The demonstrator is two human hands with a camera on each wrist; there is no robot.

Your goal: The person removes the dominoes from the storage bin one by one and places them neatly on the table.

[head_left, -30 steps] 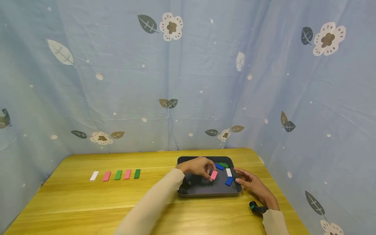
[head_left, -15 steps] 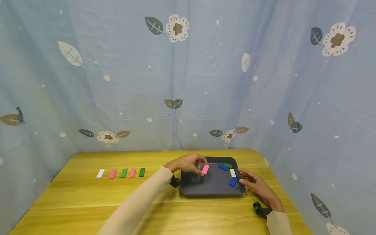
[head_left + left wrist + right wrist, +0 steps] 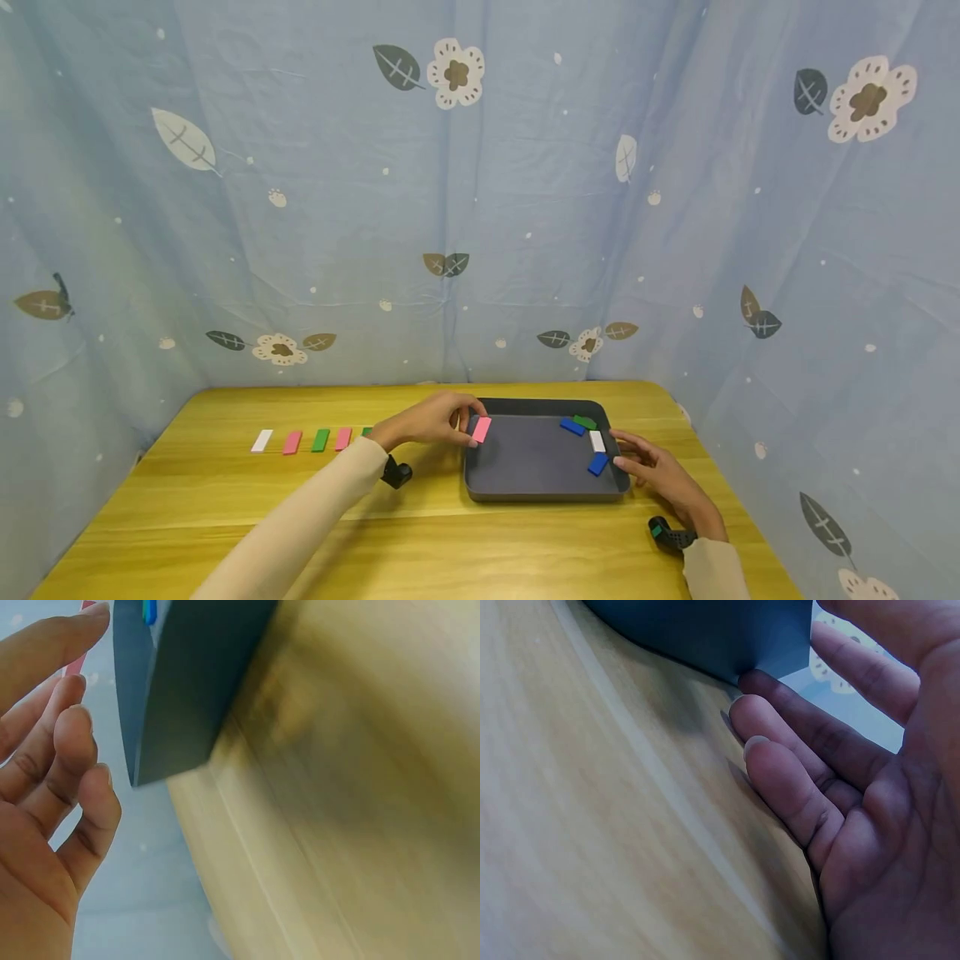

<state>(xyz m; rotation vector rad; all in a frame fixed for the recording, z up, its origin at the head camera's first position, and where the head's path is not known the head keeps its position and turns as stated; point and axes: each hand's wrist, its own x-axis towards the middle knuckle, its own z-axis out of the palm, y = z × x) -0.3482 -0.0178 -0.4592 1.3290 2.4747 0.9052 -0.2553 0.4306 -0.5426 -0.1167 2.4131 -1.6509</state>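
Note:
Between thumb and fingers, my left hand (image 3: pixel 431 421) pinches a pink domino tile (image 3: pixel 482 430) over the left rim of a dark grey tray (image 3: pixel 525 462). The left wrist view shows only a sliver of the pink tile behind the fingers, beside the tray's wall. At the tray's right rim, my right hand (image 3: pixel 663 482) rests with relaxed fingers; in the right wrist view its fingertips (image 3: pixel 757 750) lie low by the outer wall. Inside the tray's right side are a green tile (image 3: pixel 585 422), a white tile (image 3: pixel 597 442) and two blue tiles (image 3: pixel 597 464).
Left of the tray, a spaced row of tiles lies on the wooden table (image 3: pixel 480 550): white (image 3: pixel 262 441), pink (image 3: pixel 292 442), green (image 3: pixel 320 440), pink (image 3: pixel 343 438), and a second green one partly hidden by the left wrist. A patterned curtain (image 3: pixel 360 208) surrounds the table.
My left hand has carried the pink tile leftward, from the middle of the tray to its left rim. My right hand stays at the right rim. The head view has shifted slightly.

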